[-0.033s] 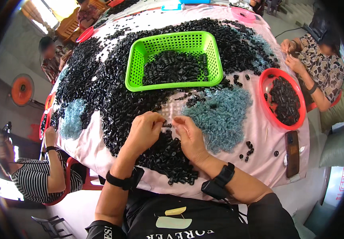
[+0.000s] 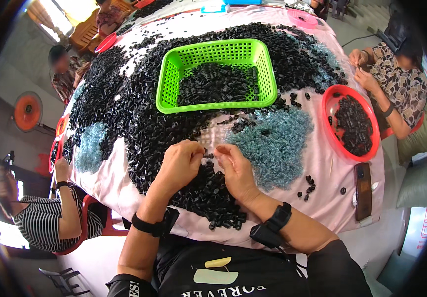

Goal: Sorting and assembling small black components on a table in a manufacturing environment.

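Note:
My left hand (image 2: 180,162) is closed in a pinch, with a small black plastic part (image 2: 205,151) at its fingertips. Just across from it, my right hand (image 2: 236,172) also pinches with thumb and forefinger; whatever lies between them is too small to name. Both hands hover over a near heap of small black plastic parts (image 2: 208,198). Beside the right hand spreads a pile of clear bluish small pieces (image 2: 280,146). Beyond the hands, a green perforated basket (image 2: 218,106) holds more black parts.
A red basin (image 2: 328,119) of black parts stands at the right, with a phone (image 2: 363,190) below it. Several loose black parts (image 2: 309,185) lie nearby. Co-workers sit around the cloth-covered table, one at right (image 2: 401,89), another at left (image 2: 50,218).

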`<state>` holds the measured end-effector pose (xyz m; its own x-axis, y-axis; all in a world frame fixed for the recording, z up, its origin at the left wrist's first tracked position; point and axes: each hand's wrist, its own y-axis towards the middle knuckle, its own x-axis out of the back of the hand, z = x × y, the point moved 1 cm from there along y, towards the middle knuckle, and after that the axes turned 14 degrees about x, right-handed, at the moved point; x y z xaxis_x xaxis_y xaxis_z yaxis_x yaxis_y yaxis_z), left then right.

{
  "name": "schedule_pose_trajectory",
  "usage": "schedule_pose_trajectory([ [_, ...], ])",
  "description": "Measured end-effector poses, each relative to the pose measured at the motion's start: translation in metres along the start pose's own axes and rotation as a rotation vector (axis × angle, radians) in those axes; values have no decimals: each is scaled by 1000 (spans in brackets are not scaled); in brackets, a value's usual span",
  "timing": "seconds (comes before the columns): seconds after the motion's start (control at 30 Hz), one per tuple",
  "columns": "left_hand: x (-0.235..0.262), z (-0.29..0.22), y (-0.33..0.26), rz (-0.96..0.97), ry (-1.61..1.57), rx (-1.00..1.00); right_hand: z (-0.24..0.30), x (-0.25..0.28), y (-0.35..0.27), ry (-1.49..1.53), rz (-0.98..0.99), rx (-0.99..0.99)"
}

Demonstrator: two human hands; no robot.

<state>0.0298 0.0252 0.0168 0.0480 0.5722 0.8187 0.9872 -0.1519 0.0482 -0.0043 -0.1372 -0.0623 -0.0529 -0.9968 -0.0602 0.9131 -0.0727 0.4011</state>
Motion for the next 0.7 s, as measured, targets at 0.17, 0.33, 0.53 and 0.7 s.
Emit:
schedule_pose_trajectory([
  [0.17, -4, -7, -7, 82, 66, -1, -4, 0, 0, 19, 2, -5],
  [0.33, -9, -12, -6, 145, 188, -52, -6, 0, 0, 17, 32, -6],
  [0.53, -19, -4, -4, 81, 181, -26, -8, 1, -1, 8, 152, -46],
  [0.7, -11, -12, -3, 46, -33, -2, -10, -5, -3, 81, -1, 57],
])
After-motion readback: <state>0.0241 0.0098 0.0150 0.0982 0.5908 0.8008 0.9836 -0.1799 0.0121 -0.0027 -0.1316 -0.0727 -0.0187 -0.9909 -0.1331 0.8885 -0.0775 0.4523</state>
